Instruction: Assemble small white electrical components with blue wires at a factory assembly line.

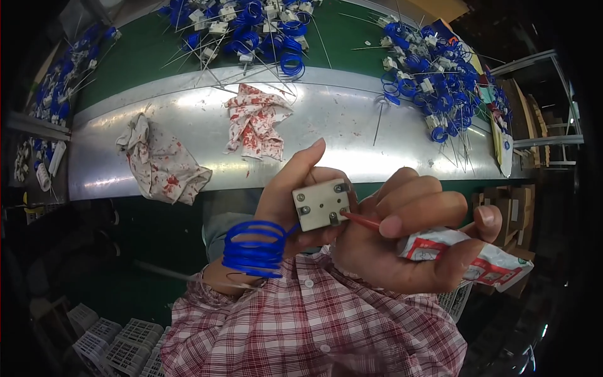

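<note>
My left hand is closed around a capillary thermostat, a white block with metal terminals and screws facing up. From its side runs a blue coiled tube that hangs over my left wrist, with a thin metal rod trailing below. In my right hand is a white and red squeeze tube, held between thumb and fingers. Its red nozzle points left, and the tip meets or nearly meets the block beside a terminal at the lower right.
On the metal bench edge lie a red-stained cloth and a greyer stained rag. Piles of blue-coiled thermostats cover the green bench top, with another heap at right. White plastic baskets stand at lower left.
</note>
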The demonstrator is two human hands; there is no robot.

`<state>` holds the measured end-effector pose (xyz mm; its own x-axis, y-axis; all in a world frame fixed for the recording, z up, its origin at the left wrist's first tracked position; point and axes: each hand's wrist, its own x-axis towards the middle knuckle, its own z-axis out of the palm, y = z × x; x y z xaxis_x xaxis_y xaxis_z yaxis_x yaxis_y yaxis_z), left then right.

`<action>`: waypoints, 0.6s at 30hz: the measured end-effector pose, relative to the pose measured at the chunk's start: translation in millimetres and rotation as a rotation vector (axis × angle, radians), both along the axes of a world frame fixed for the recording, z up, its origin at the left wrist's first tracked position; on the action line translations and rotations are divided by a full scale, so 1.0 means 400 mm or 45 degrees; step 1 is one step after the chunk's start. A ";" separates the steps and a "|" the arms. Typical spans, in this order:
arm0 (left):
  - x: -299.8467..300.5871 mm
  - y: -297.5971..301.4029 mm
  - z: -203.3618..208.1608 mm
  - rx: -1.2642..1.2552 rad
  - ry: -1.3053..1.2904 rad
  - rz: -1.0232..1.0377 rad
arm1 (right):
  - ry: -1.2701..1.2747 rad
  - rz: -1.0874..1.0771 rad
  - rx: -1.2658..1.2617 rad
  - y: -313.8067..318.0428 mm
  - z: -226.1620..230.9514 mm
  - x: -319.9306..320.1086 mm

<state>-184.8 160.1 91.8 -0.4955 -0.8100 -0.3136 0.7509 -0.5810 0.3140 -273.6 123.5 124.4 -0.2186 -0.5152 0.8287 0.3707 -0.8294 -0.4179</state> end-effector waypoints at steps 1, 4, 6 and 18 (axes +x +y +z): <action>-0.002 0.000 0.003 -0.021 -0.024 0.017 | -0.003 0.058 -0.006 0.001 0.001 -0.006; -0.006 0.000 0.001 -0.076 -0.100 0.079 | 0.102 0.117 -0.030 0.009 -0.003 -0.024; -0.014 -0.002 0.017 -0.048 -0.185 0.067 | 0.093 0.152 -0.020 0.015 -0.001 -0.031; -0.016 0.004 0.033 -0.061 -0.319 0.052 | 0.073 0.195 -0.045 0.028 -0.008 -0.035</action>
